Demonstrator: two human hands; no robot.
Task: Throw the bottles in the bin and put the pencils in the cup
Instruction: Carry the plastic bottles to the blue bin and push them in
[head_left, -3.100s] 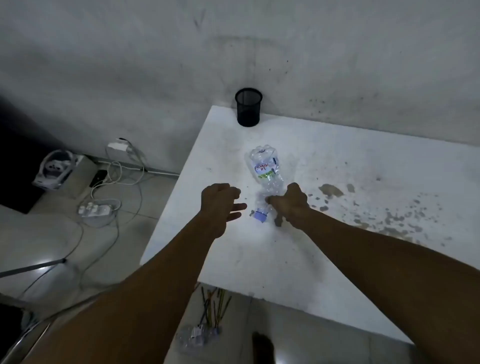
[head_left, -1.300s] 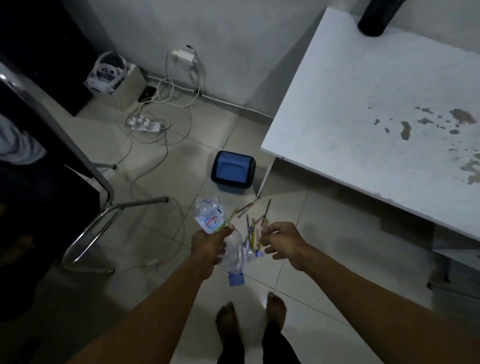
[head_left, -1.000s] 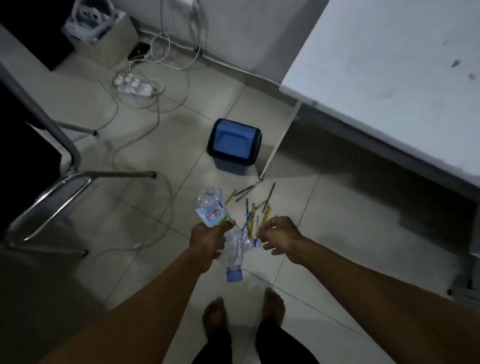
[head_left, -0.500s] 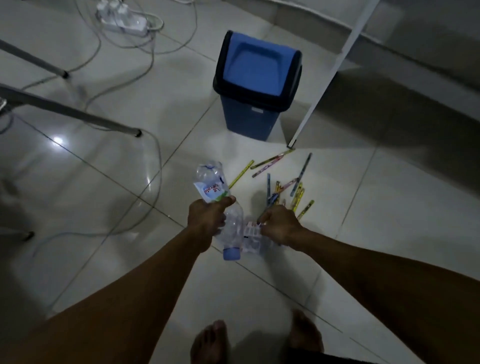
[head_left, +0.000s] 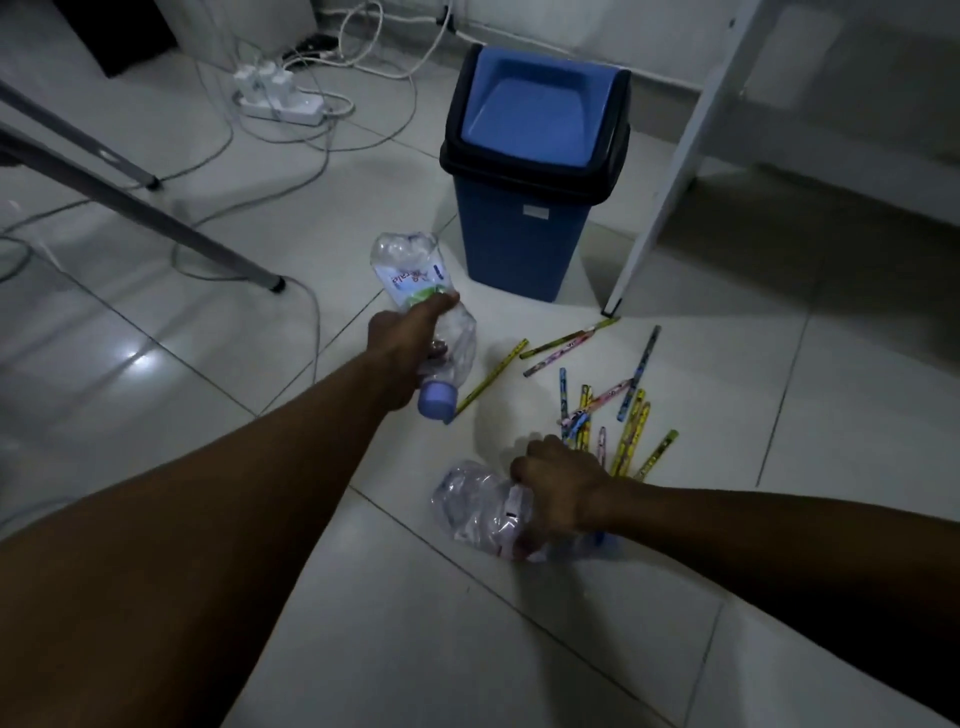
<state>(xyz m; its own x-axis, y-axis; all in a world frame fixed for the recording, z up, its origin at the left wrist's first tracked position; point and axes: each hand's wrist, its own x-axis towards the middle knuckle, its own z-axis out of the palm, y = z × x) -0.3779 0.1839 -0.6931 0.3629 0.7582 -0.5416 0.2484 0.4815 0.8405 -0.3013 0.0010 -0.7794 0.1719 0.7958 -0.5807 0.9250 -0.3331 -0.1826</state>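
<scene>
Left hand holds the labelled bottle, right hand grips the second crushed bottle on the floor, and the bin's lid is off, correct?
Not quite: in the head view the bin has its blue swing lid on. The rest holds: left hand, labelled bottle; right hand, second crushed bottle.

The bin (head_left: 524, 208) stands on the floor (head_left: 156, 415) just left of the table leg (head_left: 670, 171); the pencils (head_left: 608, 410) lie scattered on the floor before the bin and the leg; one bottle (head_left: 426, 317) is held above the floor left of the pencils; a second bottle (head_left: 483, 509) lies nearer the person; a power strip (head_left: 280, 98) with cables lies behind and left of the bin.
</scene>
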